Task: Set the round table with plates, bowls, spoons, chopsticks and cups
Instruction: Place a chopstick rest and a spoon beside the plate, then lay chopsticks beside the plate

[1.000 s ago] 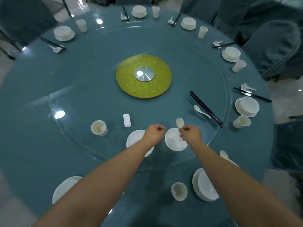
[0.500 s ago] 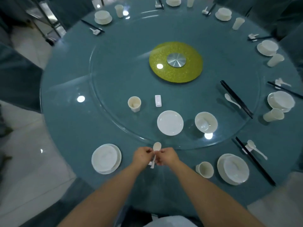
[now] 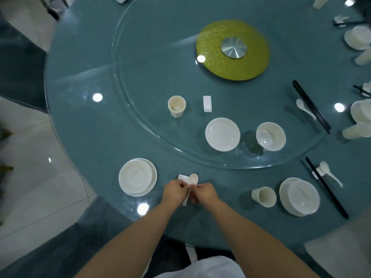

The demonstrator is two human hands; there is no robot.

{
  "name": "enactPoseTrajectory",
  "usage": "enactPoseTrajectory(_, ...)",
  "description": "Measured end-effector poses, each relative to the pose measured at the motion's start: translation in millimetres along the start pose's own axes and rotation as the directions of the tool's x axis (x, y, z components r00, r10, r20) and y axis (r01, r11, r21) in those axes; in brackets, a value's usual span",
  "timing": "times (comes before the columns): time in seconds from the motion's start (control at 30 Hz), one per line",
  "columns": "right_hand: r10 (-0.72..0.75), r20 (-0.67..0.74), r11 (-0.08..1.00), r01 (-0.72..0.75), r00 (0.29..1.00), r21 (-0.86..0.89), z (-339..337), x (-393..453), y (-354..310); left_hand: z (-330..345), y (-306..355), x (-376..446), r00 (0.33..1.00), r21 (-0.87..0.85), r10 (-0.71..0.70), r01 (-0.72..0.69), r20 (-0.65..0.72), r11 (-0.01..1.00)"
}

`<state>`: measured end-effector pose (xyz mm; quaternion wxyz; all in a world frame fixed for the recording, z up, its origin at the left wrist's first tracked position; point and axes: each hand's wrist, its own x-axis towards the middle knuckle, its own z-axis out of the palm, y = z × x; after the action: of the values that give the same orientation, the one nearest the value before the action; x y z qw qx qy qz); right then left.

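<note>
Both forearms extended, hands meeting over table [image 3: 84, 81] near edge. Left hand [image 3: 174, 190] and right hand [image 3: 205, 192] pinch a white spoon [image 3: 192, 182], bowl pointing away, just right of stacked plate [image 3: 137, 176].

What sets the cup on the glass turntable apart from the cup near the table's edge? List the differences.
The cup on the glass turntable stands upright, mouth up; the cup near the table's edge appears tipped on its side, its mouth facing the camera. The turntable cup stands alone beside a small white rest; the edge cup lies next to a stacked bowl and plate. Both are plain, cream-white and handleless.
</note>
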<state>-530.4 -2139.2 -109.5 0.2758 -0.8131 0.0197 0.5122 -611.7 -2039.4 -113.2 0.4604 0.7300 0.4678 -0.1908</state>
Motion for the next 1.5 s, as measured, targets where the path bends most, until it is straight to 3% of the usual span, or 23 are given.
enactPoseTrajectory(0.37,0.063,0.040,0.989,-0.057,0.997,-0.139,-24,-3,-1,-14,12,-4,0.997,0.090,-0.052,0.056,-0.050,0.994)
enactPoseTrajectory(0.63,0.001,0.072,0.982,-0.015,0.997,0.187,-99,-18,-29,-31,94,0,0.992,0.012,0.092,-0.091,-0.084,0.996)
enactPoseTrajectory(0.8,-0.058,-0.099,0.939,0.088,0.993,0.332,-194,-12,-51,-23,176,5,0.980,0.030,0.187,-0.185,-0.062,0.982)
enactPoseTrajectory(1.0,0.002,-0.294,0.903,0.124,0.956,0.411,-320,4,-49,2,274,18,0.971,-0.002,0.237,-0.237,-0.014,0.971)
enactPoseTrajectory(1.23,0.036,-0.573,0.972,0.104,0.819,0.210,-440,49,-13,39,356,58,0.965,0.028,0.261,-0.261,-0.001,0.965)
enactPoseTrajectory(1.37,0.023,-0.646,1.000,-0.015,0.763,0.018,-481,79,9,64,377,84,0.965,0.001,0.261,-0.261,0.035,0.965)
enactPoseTrajectory(1.5,0.023,-0.696,0.998,-0.063,0.718,-0.032,-504,114,26,88,385,108,0.953,-0.053,0.276,-0.271,0.122,0.961)
